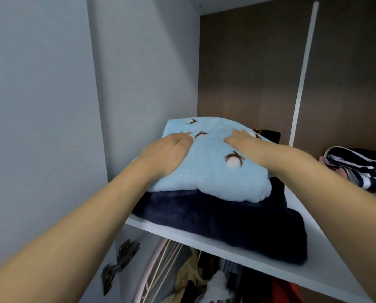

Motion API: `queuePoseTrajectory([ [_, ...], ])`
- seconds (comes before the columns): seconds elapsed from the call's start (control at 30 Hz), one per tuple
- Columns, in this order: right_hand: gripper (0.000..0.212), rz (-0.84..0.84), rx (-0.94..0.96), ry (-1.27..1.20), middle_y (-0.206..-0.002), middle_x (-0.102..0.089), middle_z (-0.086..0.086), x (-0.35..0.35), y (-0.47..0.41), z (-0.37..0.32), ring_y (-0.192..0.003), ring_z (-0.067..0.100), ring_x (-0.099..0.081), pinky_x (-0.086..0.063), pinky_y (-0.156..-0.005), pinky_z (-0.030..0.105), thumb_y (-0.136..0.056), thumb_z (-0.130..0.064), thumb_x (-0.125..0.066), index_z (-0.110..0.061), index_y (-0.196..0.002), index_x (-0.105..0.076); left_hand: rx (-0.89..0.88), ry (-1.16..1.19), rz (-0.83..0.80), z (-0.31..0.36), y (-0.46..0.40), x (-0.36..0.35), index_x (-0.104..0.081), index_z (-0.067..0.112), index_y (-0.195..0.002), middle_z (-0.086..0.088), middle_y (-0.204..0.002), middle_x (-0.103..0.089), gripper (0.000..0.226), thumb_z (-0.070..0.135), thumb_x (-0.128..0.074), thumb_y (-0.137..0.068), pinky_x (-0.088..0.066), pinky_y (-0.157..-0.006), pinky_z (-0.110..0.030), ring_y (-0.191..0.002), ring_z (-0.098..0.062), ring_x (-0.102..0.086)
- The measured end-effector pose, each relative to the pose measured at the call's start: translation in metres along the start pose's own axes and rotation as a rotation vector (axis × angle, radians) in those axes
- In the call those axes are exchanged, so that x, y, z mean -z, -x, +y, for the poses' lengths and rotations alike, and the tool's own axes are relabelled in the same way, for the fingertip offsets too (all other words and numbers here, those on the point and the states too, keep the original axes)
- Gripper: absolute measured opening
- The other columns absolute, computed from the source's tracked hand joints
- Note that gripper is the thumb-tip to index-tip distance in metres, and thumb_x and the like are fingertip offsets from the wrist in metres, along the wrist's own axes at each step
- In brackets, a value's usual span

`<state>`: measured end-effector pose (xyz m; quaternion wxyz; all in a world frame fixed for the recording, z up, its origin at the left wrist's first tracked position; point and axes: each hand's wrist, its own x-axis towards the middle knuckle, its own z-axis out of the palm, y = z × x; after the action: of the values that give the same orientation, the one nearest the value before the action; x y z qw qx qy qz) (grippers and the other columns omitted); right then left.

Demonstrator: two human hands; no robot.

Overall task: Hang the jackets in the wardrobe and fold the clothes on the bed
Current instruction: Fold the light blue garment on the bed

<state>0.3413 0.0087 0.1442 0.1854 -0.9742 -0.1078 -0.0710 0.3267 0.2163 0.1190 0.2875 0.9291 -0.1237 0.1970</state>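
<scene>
A folded light-blue fleece garment with small brown-and-white motifs lies on top of a folded dark navy fleece on the white wardrobe shelf. My left hand rests flat on the left side of the blue garment, fingers straight and pointing inward. Flat on its right side lies my right hand, pressing down. Both forearms reach up from the bottom of the view. Below the shelf, hanging clothes are partly visible.
A folded navy-and-white striped garment lies on the shelf to the right. A white vertical divider stands behind it, against the brown back panel. The wardrobe's grey side wall is at left, with a metal door hinge low down.
</scene>
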Motion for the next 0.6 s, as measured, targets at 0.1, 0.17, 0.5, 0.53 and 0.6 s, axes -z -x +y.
queuePoseTrajectory([
  [0.1,0.043,-0.003,0.009,0.016,-0.157,-0.017,0.023,0.001,0.003,-0.004,-0.145,0.039,-0.014,-0.014,-0.117,0.051,-0.105,-0.012,-0.032,-0.004,-0.148,-0.032,0.029,-0.004,0.017,0.003,0.002,-0.002,-0.058,0.042,-0.115,0.017,-0.14,-0.05,0.044,0.052,-0.019,-0.097,-0.035,-0.105,-0.045,-0.119,-0.015,-0.048],
  [0.17,0.042,0.009,0.026,0.038,-0.154,-0.023,0.024,0.004,0.015,-0.008,-0.143,0.039,-0.02,-0.019,-0.116,0.049,-0.105,-0.013,-0.033,-0.004,-0.146,-0.034,0.031,-0.026,0.038,0.007,0.008,0.0,-0.056,0.042,-0.123,0.019,-0.144,-0.047,0.047,0.052,-0.018,-0.096,-0.033,-0.107,-0.045,-0.124,-0.015,-0.046],
  [0.5,0.033,0.415,0.065,0.034,-0.103,-0.059,0.01,0.07,0.079,-0.055,-0.087,0.028,-0.057,-0.045,-0.072,0.036,-0.095,-0.029,-0.037,-0.01,-0.107,-0.061,-0.087,-0.366,0.238,0.042,0.045,0.062,-0.059,0.012,-0.098,-0.003,-0.105,-0.061,0.041,0.038,-0.028,-0.1,-0.04,-0.072,-0.035,-0.091,-0.026,-0.056],
  [0.53,0.032,0.433,0.082,0.044,-0.103,-0.06,0.01,0.071,0.086,-0.062,-0.086,0.027,-0.058,-0.048,-0.073,0.038,-0.095,-0.029,-0.038,-0.01,-0.107,-0.061,-0.114,-0.382,0.249,0.044,0.051,0.069,-0.056,0.01,-0.096,-0.005,-0.104,-0.06,0.038,0.035,-0.028,-0.101,-0.039,-0.071,-0.034,-0.089,-0.026,-0.055],
  [0.6,0.029,0.448,0.114,0.079,-0.104,-0.062,0.011,0.07,0.1,-0.074,-0.086,0.027,-0.059,-0.05,-0.075,0.038,-0.096,-0.027,-0.039,-0.009,-0.105,-0.06,-0.157,-0.415,0.279,0.045,0.061,0.082,-0.047,0.011,-0.087,-0.008,-0.099,-0.056,0.032,0.03,-0.028,-0.103,-0.036,-0.067,-0.034,-0.082,-0.026,-0.051],
])
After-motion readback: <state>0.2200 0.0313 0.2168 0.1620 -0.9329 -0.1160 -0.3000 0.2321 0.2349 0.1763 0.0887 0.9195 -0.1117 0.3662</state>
